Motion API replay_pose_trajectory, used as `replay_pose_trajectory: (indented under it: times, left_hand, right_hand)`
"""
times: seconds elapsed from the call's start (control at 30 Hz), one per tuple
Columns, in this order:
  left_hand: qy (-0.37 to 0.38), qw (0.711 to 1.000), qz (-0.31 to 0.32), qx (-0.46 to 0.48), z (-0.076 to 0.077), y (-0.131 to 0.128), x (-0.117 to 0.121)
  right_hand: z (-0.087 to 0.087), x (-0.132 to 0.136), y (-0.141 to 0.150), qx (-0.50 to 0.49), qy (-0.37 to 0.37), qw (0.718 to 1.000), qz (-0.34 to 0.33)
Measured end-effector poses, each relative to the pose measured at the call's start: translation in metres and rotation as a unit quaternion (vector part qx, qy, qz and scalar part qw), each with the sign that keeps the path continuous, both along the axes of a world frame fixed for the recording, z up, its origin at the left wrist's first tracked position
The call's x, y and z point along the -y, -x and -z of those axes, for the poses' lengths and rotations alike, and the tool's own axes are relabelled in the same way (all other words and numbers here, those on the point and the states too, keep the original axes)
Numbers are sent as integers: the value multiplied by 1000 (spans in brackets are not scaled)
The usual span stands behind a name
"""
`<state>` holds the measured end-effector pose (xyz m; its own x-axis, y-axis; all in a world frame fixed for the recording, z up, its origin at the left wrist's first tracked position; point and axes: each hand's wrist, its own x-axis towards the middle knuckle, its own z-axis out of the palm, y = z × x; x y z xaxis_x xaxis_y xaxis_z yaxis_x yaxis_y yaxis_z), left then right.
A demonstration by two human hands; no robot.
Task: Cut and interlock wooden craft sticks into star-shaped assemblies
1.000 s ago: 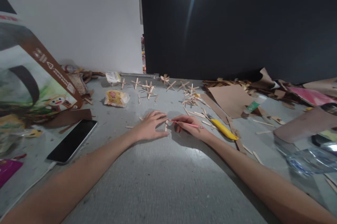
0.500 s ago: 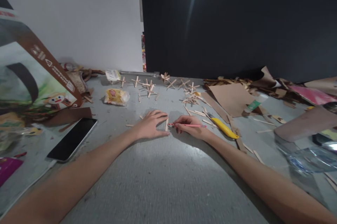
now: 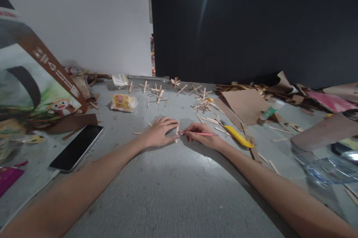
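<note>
My left hand (image 3: pixel 160 132) rests on the grey table with its fingertips at the far end of a short wooden craft stick (image 3: pixel 177 133). Its thumb touches the stick's left side lower down, so the stick is held between them. Opposite it, my right hand (image 3: pixel 199 133) pinches a pink pencil (image 3: pixel 205 134), whose tip meets the stick's right edge. Parts of loose sticks (image 3: pixel 137 133) show just left of my left hand. Beyond my right hand lie more craft sticks (image 3: pixel 209 120) and a yellow utility knife (image 3: pixel 238 136).
Crossed-stick pieces (image 3: pixel 159 94) stand along the back. A phone (image 3: pixel 77 148) with a cable and a printed box (image 3: pixel 41 66) are at left, near a yellow packet (image 3: pixel 123 103). Cardboard (image 3: pixel 243 104), a glue stick (image 3: pixel 272 110) and a clear plastic bottle (image 3: pixel 332 169) lie at right.
My left thumb has moved up along the stick, and the stick's near end now shows below it. The pencil has shifted very slightly left; its tip stays at the stick.
</note>
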<state>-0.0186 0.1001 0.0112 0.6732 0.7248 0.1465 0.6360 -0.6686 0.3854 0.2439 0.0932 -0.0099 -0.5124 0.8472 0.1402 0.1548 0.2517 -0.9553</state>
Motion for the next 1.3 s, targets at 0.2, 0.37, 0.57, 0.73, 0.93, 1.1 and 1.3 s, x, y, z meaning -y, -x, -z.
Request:
replay_pose_trajectory:
  times: [0.2, 0.37, 0.57, 0.73, 0.93, 1.1, 1.3]
  left_hand:
    - [-36, 999, -10, 6, 1, 0, 1]
    - [-29, 999, -19, -19, -1, -1, 0]
    - [-21, 1000, -19, 4, 1, 0, 0]
    - [-20, 1000, -17, 7, 2, 0, -1]
    - [-7, 1000, -13, 13, 2, 1, -2]
    - [-3, 1000, -11, 22, 2, 2, -2]
    - [-8, 1000, -13, 14, 1, 0, -1]
  right_hand:
    - [0, 0, 0, 10, 3, 1000, 4]
    - [-2, 0, 1, 4, 3, 1000, -2]
    - [-2, 1, 1, 10, 7, 1000, 5]
    - [-1, 0, -1, 16, -2, 1000, 3]
    - [3, -2, -1, 10, 3, 1000, 3]
    - [6, -3, -1, -1, 10, 1000, 4]
    - [4, -3, -2, 4, 18, 1000, 2]
